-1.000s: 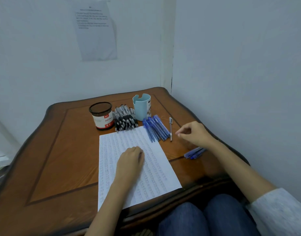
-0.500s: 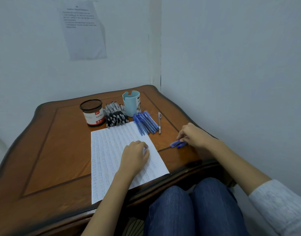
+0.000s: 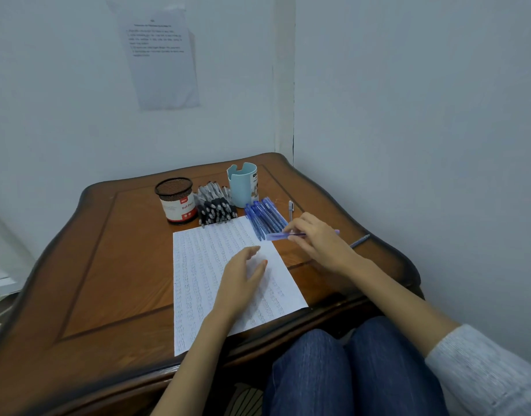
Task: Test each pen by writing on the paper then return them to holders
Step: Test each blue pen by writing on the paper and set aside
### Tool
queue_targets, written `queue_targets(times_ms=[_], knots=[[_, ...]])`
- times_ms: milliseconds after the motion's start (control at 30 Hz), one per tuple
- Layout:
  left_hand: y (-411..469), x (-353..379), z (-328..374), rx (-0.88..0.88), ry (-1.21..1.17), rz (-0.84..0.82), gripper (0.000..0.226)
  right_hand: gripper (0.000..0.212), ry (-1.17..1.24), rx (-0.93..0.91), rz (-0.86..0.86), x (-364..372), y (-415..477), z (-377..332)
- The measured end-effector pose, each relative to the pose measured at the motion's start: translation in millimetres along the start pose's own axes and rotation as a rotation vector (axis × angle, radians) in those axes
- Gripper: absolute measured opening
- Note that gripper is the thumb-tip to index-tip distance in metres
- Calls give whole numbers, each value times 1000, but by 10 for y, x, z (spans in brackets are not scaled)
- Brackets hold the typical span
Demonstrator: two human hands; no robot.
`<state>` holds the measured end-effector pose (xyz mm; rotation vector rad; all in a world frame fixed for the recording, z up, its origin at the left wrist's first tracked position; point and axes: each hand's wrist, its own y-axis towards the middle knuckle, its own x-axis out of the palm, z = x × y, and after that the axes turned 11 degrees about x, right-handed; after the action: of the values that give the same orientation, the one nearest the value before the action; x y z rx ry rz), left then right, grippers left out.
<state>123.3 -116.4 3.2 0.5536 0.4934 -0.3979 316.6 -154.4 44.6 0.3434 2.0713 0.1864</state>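
Wooden corner table. Written-over paper, near centre; left hand over it, fingers spread, uncurled since a moment ago. Right hand pinching blue pen, carried from right edge to paper's far corner: probably next for testing. Beyond: blue pen row, black pens, mesh holder, pale-blue holder.

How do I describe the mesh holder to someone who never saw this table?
At the far side of the table, left of the black pens, stands the mesh holder. Unlike the blue holder, it has a dark mesh rim and a red-white label.
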Motion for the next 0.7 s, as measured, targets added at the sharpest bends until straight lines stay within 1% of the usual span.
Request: queue_targets(times_ms=[67,133,233,367,467,700], knots=[[8,-52,40,-34,-127,120,31,18,71,-2,-18,33,-25,-122],[23,-117,81,-33,-220,190,25,17,123,-15,-55,60,-53,-233],[29,-222,102,-29,-335,235,16,18,114,-36,-62,119,-94,-345],[-4,-324,108,-70,-496,256,13,16,142,-45,-36,222,-120,-378],[-34,-350,93,-76,-509,252,12,16,133,-39,-13,279,-140,-392],[-78,-337,57,-68,-482,218,9,27,56,35,-9,302,-230,-471]])
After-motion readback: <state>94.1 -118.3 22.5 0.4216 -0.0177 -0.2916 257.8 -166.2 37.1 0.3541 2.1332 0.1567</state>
